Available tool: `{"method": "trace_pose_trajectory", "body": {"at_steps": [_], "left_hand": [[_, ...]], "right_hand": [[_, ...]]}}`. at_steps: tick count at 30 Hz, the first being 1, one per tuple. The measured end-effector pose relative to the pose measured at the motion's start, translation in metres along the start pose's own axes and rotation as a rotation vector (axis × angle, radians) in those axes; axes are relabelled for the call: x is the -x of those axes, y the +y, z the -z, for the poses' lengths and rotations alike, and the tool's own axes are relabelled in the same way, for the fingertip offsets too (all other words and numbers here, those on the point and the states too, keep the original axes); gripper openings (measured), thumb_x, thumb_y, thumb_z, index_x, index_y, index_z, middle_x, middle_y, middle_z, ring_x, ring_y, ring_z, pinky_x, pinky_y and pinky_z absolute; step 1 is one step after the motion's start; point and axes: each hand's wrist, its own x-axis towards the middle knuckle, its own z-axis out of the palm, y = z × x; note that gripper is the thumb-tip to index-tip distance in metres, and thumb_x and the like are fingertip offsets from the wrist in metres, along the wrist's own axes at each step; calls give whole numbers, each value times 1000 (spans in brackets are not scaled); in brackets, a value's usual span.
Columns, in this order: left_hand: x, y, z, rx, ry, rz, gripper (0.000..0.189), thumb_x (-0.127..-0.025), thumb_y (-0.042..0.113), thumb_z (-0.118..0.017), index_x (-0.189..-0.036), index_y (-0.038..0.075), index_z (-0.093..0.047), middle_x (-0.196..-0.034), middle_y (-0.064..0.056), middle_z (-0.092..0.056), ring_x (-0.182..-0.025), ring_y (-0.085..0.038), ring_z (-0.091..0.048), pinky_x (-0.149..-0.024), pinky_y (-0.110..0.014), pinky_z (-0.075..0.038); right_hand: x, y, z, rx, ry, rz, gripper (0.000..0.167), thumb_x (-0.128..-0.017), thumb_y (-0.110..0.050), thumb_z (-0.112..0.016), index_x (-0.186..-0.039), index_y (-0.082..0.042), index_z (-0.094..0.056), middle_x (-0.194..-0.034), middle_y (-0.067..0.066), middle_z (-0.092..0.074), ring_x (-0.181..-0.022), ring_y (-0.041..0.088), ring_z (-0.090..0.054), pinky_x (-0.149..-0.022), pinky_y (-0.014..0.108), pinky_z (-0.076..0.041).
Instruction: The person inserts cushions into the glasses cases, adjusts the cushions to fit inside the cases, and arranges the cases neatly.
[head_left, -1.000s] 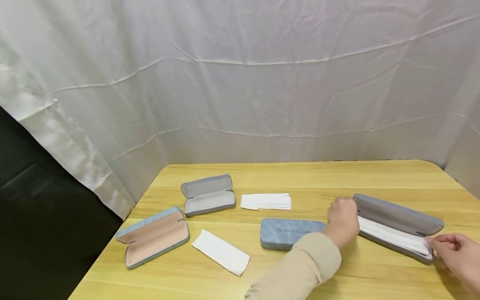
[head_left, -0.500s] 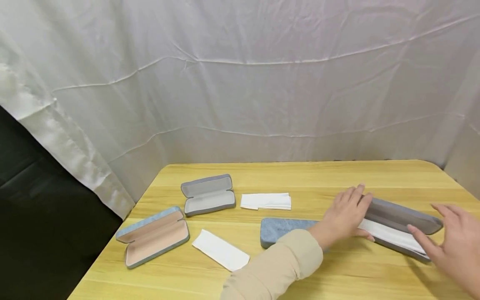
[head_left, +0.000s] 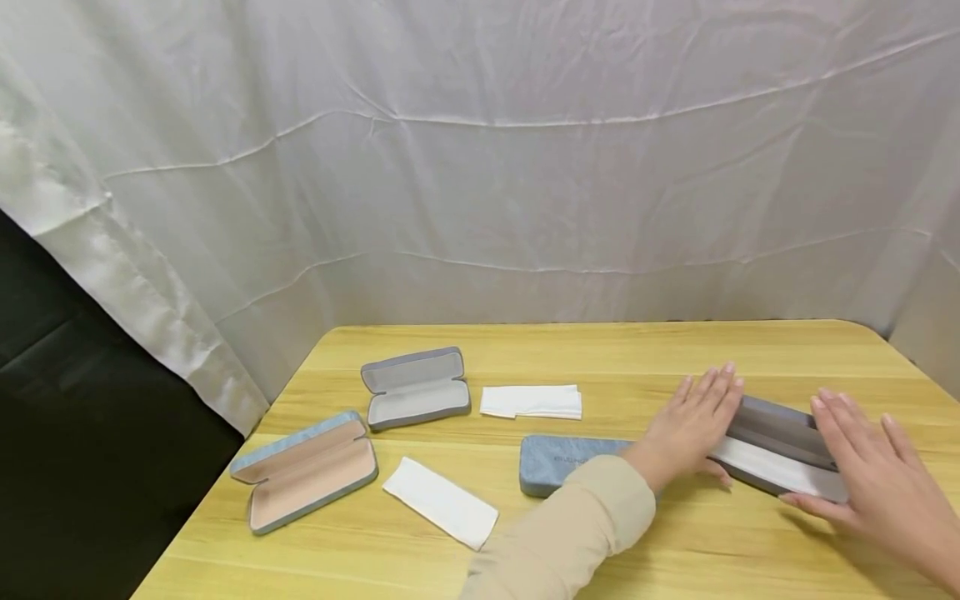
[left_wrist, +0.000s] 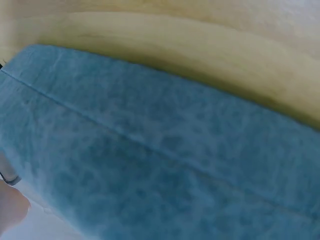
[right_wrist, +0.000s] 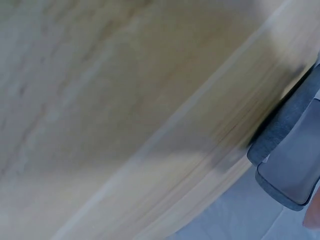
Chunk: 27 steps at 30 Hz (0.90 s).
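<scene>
At the lower left, an unclasped blue case (head_left: 318, 486) lies near a loose white cloth (head_left: 440, 504); right of centre sits a closed blue case (head_left: 551, 467). Next, the left hand (head_left: 686, 429), fingers straight, rests at the left end of a grey case (head_left: 780, 432) — lower right, lid up, folded cloth (head_left: 780, 468) inside. The right hand (head_left: 873, 454) spans its other end, fingers extended. The shell looks light and stiff, the lining cloth soft — best held by both ends.

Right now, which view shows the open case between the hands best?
Head: it shows the case with lid, base and white cloth inside, ends partly hidden. Right wrist catches only one end, cropped at the right edge. Left wrist shows at most an unclear sliver at its left edge.
</scene>
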Motion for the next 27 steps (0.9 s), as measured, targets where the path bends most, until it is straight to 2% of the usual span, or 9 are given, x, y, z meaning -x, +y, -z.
{"method": "trace_pose_trajectory", "body": {"at_steps": [5, 9, 14, 17, 27], "left_hand": [[0, 0, -2, -3, -14, 7, 121, -66, 78, -40, -145, 12, 22, -153, -5, 26, -144, -15, 13, -119, -25, -1], [-1, 0, -4, 0, -6, 6, 118, -68, 76, -43, -146, 13, 20, -154, -4, 22, -144, -14, 10, -118, -24, -2], [-4, 2, -6, 22, 4, 8, 112, -71, 71, -47, -147, 22, 19, -156, -1, 17, -145, -11, 7, -118, -22, -3], [-6, 3, -6, 19, 7, 14, 110, -72, 70, -49, -147, 25, 19, -156, 0, 16, -145, -10, 6, -118, -21, -3], [-4, 5, -7, -52, 46, -8, 106, -75, 72, -42, -149, 18, 12, -156, -2, 18, -144, -14, 10, -118, -23, 0]], "right_hand": [[3, 3, -5, 42, -33, 38, 128, -59, -76, -62, -148, -2, -9, -157, 0, 4, -143, 9, 12, -118, 39, 11], [5, 5, -7, 53, -24, 54, 122, -65, -80, -52, -148, -2, -10, -157, 1, 3, -143, 10, 11, -118, 36, 11], [6, 4, -7, 37, -2, 56, 109, -76, -80, -34, -148, 0, -14, -158, 4, -1, -144, 9, 9, -118, 35, 10], [7, 3, -7, 26, 7, 51, 106, -79, -79, -31, -147, 0, -16, -158, 5, -3, -144, 10, 8, -119, 36, 9], [8, -1, -10, 25, 56, 72, 98, -83, -76, -20, -147, -1, -17, -158, 2, -5, -145, 10, 5, -119, 35, 7]]}}
